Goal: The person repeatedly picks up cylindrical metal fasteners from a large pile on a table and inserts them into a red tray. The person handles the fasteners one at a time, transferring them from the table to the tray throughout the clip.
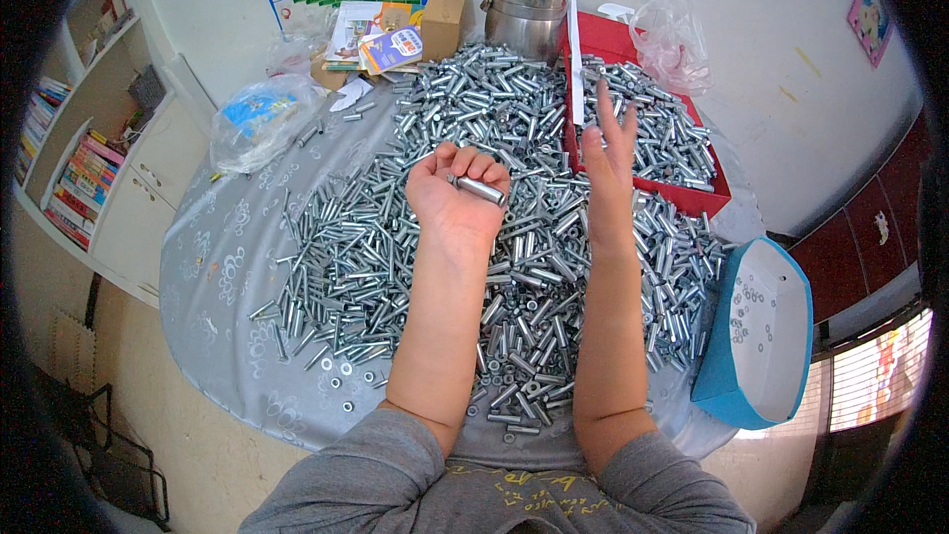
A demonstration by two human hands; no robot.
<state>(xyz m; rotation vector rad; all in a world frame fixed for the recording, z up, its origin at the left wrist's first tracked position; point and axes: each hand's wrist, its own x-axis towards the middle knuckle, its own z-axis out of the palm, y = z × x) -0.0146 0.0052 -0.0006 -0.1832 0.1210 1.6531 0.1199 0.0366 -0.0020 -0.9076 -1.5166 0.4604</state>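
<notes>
My left hand (445, 196) is turned palm up above the pile, its fingers curled round a shiny metal sleeve (482, 191) that lies across the palm. To its right, my right hand (610, 163) is raised near the edge of the red box (704, 200), fingers stretched out and apart, holding nothing. Beneath both hands spreads a big heap of silvery metal sleeves and bolts (346, 257). The red box contains more of the same metal parts.
A blue tray (704, 386) with small rings inside stands at the right table edge. Loose nuts (336, 405) lie at the near left. Behind the heap are a steel pot (529, 15), a cardboard box (445, 25) and booklets (395, 49); a plastic bag (262, 124) lies left.
</notes>
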